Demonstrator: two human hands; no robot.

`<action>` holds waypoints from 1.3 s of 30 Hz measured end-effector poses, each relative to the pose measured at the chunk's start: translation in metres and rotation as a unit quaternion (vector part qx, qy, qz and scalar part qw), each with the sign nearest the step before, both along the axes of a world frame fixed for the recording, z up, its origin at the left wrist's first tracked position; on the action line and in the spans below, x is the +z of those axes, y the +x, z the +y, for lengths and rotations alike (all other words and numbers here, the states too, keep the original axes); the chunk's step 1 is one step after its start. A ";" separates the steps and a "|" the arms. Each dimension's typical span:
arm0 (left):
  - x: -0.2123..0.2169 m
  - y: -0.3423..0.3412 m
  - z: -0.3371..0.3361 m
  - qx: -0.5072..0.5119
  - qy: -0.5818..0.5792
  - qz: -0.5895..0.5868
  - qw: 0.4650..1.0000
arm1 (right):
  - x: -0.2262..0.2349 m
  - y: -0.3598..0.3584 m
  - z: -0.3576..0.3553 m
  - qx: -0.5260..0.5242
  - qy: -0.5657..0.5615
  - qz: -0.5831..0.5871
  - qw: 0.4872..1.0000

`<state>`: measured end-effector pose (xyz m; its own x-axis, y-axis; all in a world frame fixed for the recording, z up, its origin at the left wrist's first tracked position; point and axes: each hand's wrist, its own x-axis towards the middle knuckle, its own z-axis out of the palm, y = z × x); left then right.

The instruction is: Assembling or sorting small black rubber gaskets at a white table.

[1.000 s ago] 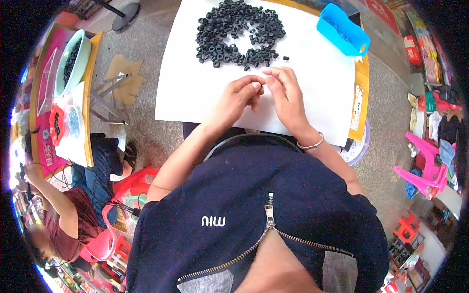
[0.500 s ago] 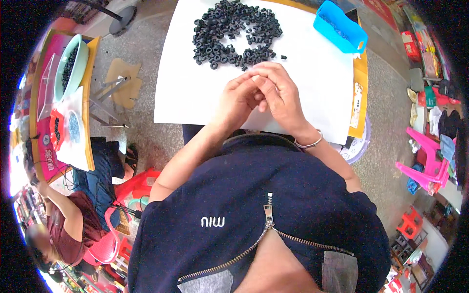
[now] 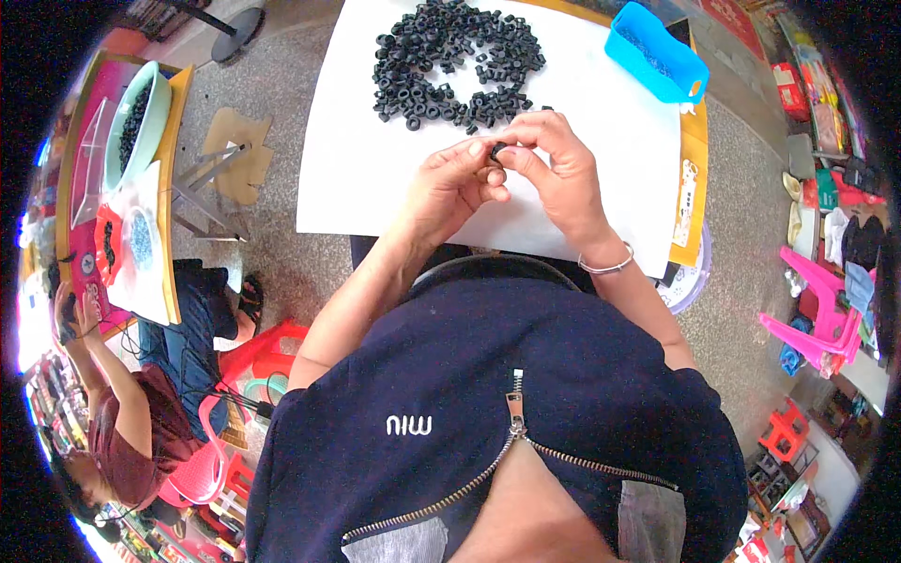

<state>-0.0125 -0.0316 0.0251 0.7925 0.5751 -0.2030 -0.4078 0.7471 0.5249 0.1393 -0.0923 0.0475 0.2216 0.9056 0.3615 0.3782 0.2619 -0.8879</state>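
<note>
Pinching one small black ring [image 3: 496, 149] between left hand [image 3: 450, 188] and right hand [image 3: 554, 169] fingertips, risking slippage into the ring pile [image 3: 455, 61] just beyond.

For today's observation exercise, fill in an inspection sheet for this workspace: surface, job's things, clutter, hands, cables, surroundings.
Surface: white table top, bare near the person.
Job's things: heap of small black rings at the far side; one small black ring held between both hands.
Clutter: blue plastic bin at the far right corner.
Hands: left hand and right hand meet above the table, fingertip grip on the ring; silver bracelet on the right wrist.
Cables: nothing seen on the table.
Surroundings: speckled floor; second person at a side table on the left; pink plastic stools on the right.
</note>
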 end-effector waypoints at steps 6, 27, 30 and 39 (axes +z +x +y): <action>-0.004 0.001 -0.002 0.017 -0.007 0.034 0.999 | -0.002 -0.004 -0.002 0.018 -0.079 0.239 0.968; -0.001 -0.004 -0.003 0.047 0.082 0.118 0.988 | 0.007 -0.004 -0.010 0.017 -0.099 0.198 0.975; 0.006 -0.002 -0.004 0.059 0.059 0.118 0.989 | 0.006 -0.003 -0.011 0.019 -0.098 0.199 0.975; 0.010 -0.005 -0.003 0.050 0.058 0.109 0.991 | 0.010 -0.002 -0.013 0.019 -0.065 0.151 0.986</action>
<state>-0.0172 -0.0350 0.0351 0.6750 0.6779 -0.2911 -0.3438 0.6382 0.6889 0.1377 -0.1050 0.0572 0.2657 0.9500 0.1644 0.0826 0.1474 -0.9856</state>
